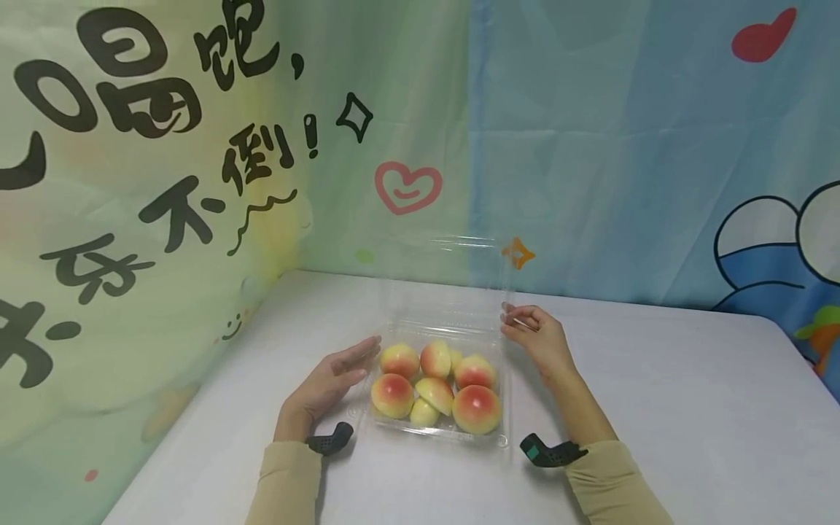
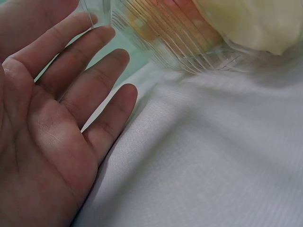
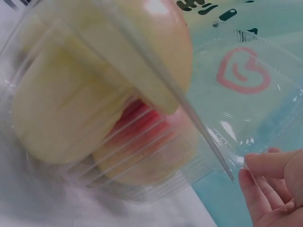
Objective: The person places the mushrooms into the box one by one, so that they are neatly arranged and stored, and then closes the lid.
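A clear plastic clamshell box (image 1: 433,432) stands on the table with its lid (image 1: 453,281) raised at the back. Several yellow fruits with a red blush, like peaches (image 1: 477,408), fill the base. My left hand (image 1: 331,383) is at the box's left side, fingers extended and fingertips right by the wall. In the left wrist view its palm (image 2: 52,127) faces up beside the ribbed plastic. My right hand (image 1: 541,339) pinches the lid's right edge near the hinge; the right wrist view shows thumb and fingers (image 3: 267,165) at that edge.
A white cloth covers the table (image 1: 656,408). Behind it hangs a printed blue-green curtain (image 1: 590,182), and a yellow-green one with large black characters runs along the left. Each wrist wears a black camera mount (image 1: 551,453).
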Available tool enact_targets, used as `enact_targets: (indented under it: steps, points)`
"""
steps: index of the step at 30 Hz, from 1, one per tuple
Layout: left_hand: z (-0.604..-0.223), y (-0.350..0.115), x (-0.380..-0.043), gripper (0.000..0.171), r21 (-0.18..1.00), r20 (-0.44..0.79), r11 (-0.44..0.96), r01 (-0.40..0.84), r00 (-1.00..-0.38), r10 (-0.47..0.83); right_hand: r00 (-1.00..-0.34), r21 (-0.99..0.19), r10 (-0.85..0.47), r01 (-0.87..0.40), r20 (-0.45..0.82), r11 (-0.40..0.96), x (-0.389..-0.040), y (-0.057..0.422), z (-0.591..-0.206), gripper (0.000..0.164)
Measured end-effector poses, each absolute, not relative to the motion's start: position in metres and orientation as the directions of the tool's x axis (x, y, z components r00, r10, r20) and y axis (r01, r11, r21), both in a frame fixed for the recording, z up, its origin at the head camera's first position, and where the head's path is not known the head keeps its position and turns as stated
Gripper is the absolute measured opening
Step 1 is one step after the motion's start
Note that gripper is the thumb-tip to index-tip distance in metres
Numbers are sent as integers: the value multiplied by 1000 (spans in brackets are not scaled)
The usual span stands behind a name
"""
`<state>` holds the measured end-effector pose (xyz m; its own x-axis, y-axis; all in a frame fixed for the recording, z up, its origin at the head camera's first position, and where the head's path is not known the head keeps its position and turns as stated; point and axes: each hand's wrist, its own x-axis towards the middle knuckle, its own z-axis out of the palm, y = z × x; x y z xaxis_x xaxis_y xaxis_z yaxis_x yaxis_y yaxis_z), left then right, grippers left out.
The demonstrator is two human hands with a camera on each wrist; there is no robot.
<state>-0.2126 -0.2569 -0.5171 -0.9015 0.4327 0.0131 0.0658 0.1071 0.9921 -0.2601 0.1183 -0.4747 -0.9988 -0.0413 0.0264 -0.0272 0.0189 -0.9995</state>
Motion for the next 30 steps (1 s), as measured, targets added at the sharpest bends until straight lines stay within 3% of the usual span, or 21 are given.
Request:
enact_targets:
  steps: [9, 25, 30]
  points:
    - [-520, -256, -212, 59, 997, 35, 52, 65, -896, 442, -998, -992, -53, -49, 44, 114, -256, 121, -473, 32]
    - [-518, -256, -213, 57, 997, 14, 58, 44, -900, 435, -985, -985, -121, -137, 124, 106, -260, 130, -488, 29]
    - [-519, -256, -213, 57, 997, -2, 65, 27, -909, 418, -976, -949, -164, -183, 144, 257, -259, 133, -489, 17]
